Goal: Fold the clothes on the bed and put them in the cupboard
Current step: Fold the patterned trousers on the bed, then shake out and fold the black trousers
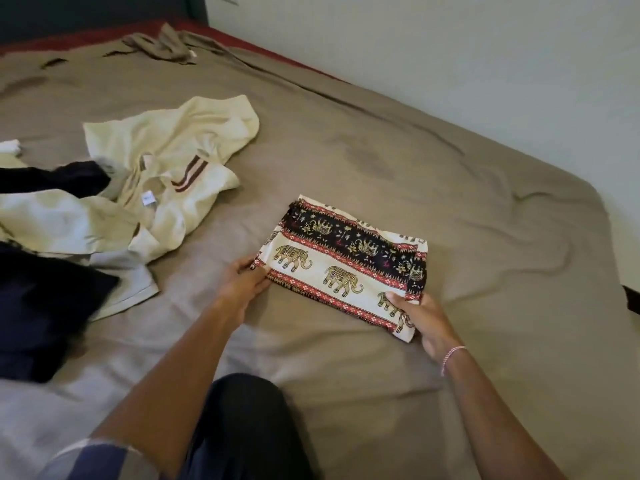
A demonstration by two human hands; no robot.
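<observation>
A folded elephant-print cloth [346, 261], cream with red and black bands, lies on the bed [450, 202] in front of me. My left hand [244, 282] pinches its near left corner. My right hand [424, 320] grips its near right corner, thumb on top. Both hands hold the cloth low against the sheet. A crumpled cream shirt with maroon stripes [173, 161] lies to the left, apart from the folded cloth.
Dark navy clothes [45, 306] and a pale garment [69, 220] are heaped at the left edge. A brown garment [162, 46] lies near the headboard. A white wall [485, 64] runs along the bed's right side. My knee [242, 410] rests on the bed.
</observation>
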